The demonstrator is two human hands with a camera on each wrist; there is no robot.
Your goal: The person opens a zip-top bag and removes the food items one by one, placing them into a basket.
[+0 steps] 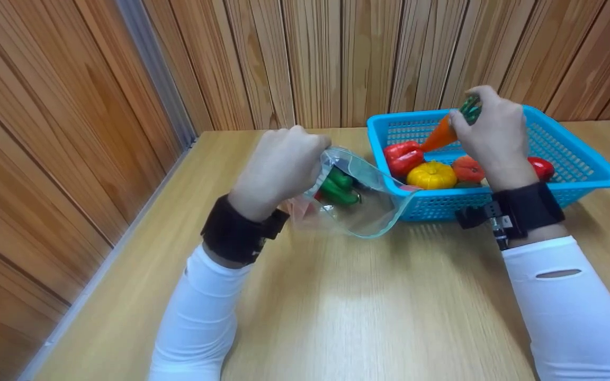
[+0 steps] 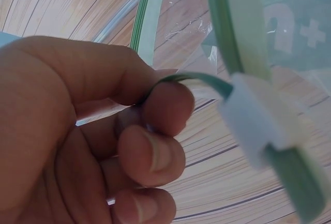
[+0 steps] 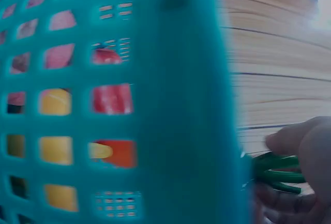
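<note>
My left hand (image 1: 284,164) pinches the green zip rim of a clear plastic bag (image 1: 360,203) and holds its mouth open on the table; in the left wrist view the fingers (image 2: 160,107) curl round the rim (image 2: 207,81), beside a white slider (image 2: 256,125). Green peppers (image 1: 339,188) lie inside the bag. My right hand (image 1: 493,132) grips a toy carrot (image 1: 439,136) by its green top (image 3: 276,172), lifted over the blue basket (image 1: 591,169). The basket holds a red pepper (image 1: 404,157), a yellow pumpkin (image 1: 432,174) and other toy vegetables.
A light wooden table (image 1: 379,307) stands against a wood-panelled wall (image 1: 310,58), with another panelled wall along its left edge. The basket's mesh wall (image 3: 119,105) fills most of the right wrist view.
</note>
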